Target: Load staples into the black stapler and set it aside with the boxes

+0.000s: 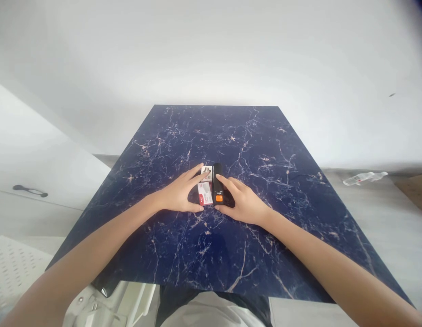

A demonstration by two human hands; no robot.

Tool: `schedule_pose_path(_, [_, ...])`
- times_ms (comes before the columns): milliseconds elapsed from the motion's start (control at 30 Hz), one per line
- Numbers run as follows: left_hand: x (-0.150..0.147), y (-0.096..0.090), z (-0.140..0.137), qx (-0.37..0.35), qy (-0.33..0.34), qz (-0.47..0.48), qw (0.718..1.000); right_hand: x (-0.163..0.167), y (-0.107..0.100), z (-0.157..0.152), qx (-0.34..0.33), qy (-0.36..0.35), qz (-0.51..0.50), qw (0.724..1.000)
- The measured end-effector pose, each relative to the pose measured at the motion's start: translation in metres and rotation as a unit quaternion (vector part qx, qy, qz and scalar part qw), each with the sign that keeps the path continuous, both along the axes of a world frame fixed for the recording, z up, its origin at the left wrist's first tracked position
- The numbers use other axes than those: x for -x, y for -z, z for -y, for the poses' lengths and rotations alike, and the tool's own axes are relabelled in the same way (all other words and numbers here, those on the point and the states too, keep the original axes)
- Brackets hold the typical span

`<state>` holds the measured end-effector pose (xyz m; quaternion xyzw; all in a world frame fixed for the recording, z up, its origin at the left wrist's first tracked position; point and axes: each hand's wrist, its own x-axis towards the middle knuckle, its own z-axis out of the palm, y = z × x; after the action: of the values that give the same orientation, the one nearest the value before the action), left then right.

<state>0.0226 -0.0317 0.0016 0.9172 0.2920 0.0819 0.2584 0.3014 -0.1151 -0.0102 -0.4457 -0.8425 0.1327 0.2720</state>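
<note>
Resting on the middle of the surface, the left hand [179,196] lies palm down with thumb and fingers spread apart, curved around the near and left side of a small white and red box [205,194]. Index and middle fingertips reach over a second small box [206,173] lying just behind the first; contact there looks likely, but no closed grip shows. Thumb tip sits at the near corner of the white and red box.

Right hand [241,202] also flat and open, fingers loosely spread. Index fingertip touches the side of a black stapler [217,184] with an orange patch at its near end. Thumb lies just below that orange end. Not clamped on it.

Stapler lies lengthwise, pointing away from the person, touching or just beside the right edge of the two boxes. All three items sit between the two hands.

Surface [231,136]: dark blue marble pattern with pale veins, bare apart from these items.

Outward: white wall behind. Left, a white cabinet with a dark handle [29,190]. Near left, a white perforated panel [13,265]. Right, on the grey floor, a crumpled clear plastic wrapper [364,177], well apart from the surface.
</note>
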Motion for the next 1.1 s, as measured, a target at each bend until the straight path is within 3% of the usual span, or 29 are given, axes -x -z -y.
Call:
schedule_pose_path(400, [-0.003, 0.002, -0.001, 0.012, -0.03, 0.05, 0.998, 0.0, 0.0, 0.0, 0.008, -0.001, 0.001, 1.0])
schedule_pose_path(833, [-0.006, 0.002, -0.003, -0.018, -0.038, 0.021, 0.999, 0.0, 0.0, 0.0, 0.006, 0.002, 0.006, 1.0])
schedule_pose_path(1100, [-0.011, -0.001, -0.003, -0.049, -0.025, 0.05, 0.997, 0.004, -0.003, 0.004, -0.01, 0.017, -0.002, 1.0])
